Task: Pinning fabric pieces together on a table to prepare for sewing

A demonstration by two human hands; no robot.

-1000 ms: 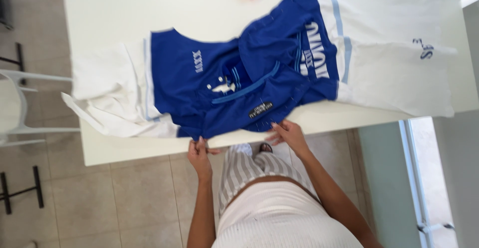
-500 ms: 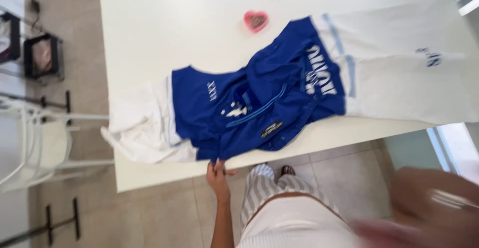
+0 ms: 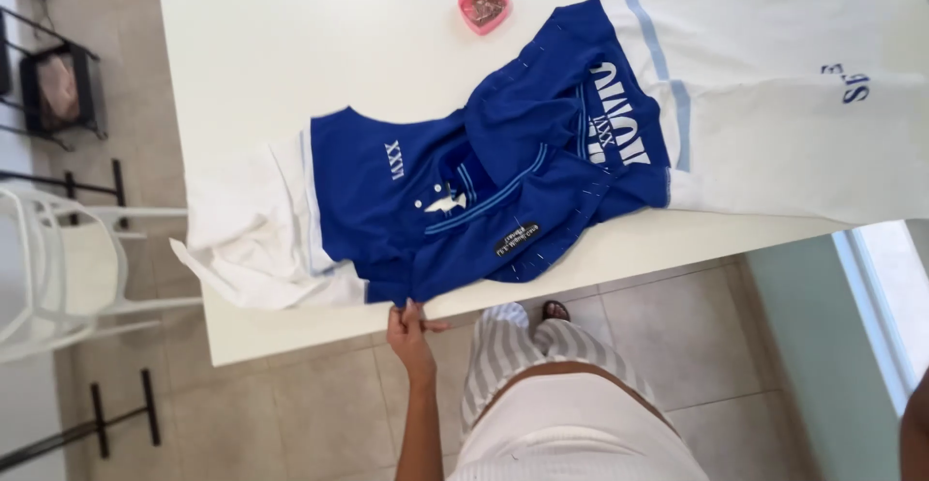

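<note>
Left hand pinches hem of blue and white jersey at near table edge.

The left hand (image 3: 410, 331) has fingers pressed together on the jersey (image 3: 484, 181), which lies crumpled across the white table (image 3: 290, 45), white sleeves spread left and right. The right hand is out of view. A pink heart-shaped container (image 3: 483, 9) sits beyond the jersey. A white chair (image 3: 58, 268) stands left.

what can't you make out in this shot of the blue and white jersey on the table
- Right hand: out of the head view, past the frame edge.
- Left hand: fingertips hidden under the jersey hem.
- Pink heart-shaped box: contents too small to tell.
- Table: far edge cut off at top.
</note>
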